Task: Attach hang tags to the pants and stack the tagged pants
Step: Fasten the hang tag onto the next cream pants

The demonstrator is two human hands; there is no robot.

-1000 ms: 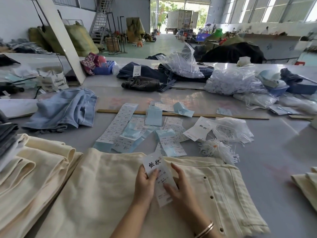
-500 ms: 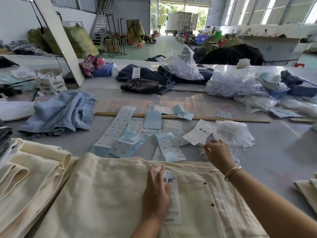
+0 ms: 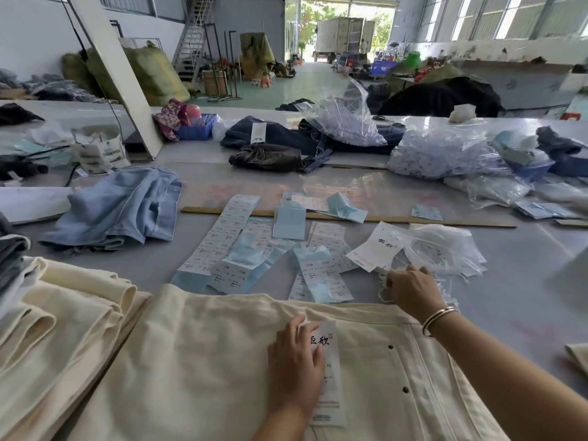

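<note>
Cream pants (image 3: 197, 361) lie flat on the grey table in front of me. A white hang tag (image 3: 329, 370) with black characters rests on them. My left hand (image 3: 294, 364) lies flat over the tag's left side, pressing it down. My right hand (image 3: 412, 289), with a bangle on the wrist, reaches past the waistband and pinches white string loops (image 3: 386, 283) from a loose bunch. A stack of folded cream pants (image 3: 54, 316) sits at the left. More white hang tags (image 3: 377, 246) lie just beyond my right hand.
Sticker sheets and pale blue backing strips (image 3: 241, 249) are spread across the table's middle, behind them a wooden ruler (image 3: 445, 220). Light blue jeans (image 3: 117, 208) lie at the left, dark jeans (image 3: 286, 144) farther back. Plastic bags (image 3: 445, 249) of strings and tags crowd the right.
My right hand left the tag and moved up and right to the string bunch, closing on strings. My left hand laid the tag flat on the pants and holds it there.
</note>
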